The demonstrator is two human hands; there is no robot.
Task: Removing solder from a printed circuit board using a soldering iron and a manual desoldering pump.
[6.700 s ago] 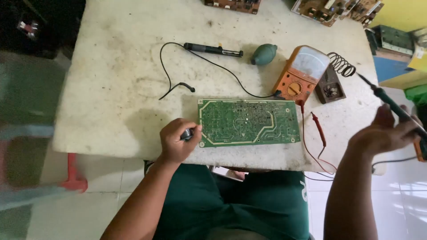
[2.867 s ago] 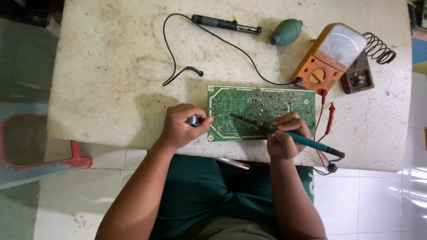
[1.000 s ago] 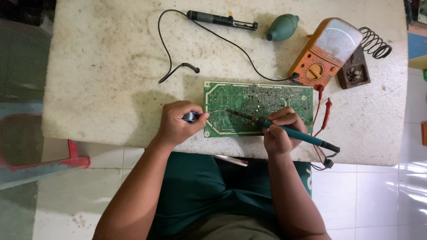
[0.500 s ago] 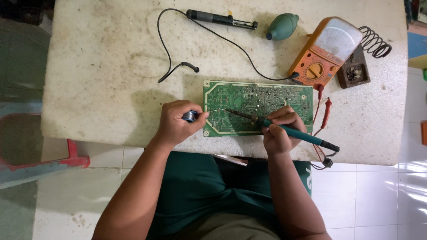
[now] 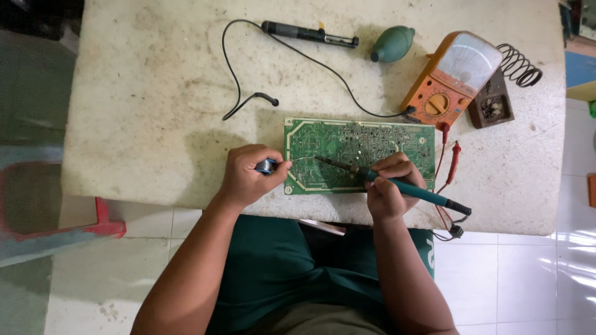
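A green circuit board (image 5: pixel 372 139) lies solder side up near the table's front edge. My right hand (image 5: pixel 388 189) grips a teal-handled soldering iron (image 5: pixel 416 192) like a pen, its tip resting on the board's left-middle area. My left hand (image 5: pixel 248 177) is closed on a small spool of solder wire (image 5: pixel 267 166) just left of the board, and a thin strand runs from it to the iron's tip.
On the worn white table (image 5: pixel 155 111) stand an orange analog multimeter (image 5: pixel 450 77) with red and black probe leads, a green rubber blower bulb (image 5: pixel 392 43), a black desoldering pump (image 5: pixel 307 33), and a coil-spring iron stand (image 5: pixel 496 93). A red stool (image 5: pixel 56 205) sits left.
Since the oldest frame my right hand brought the soldering iron from the right side onto the board. Over the last second both hands have hardly moved.
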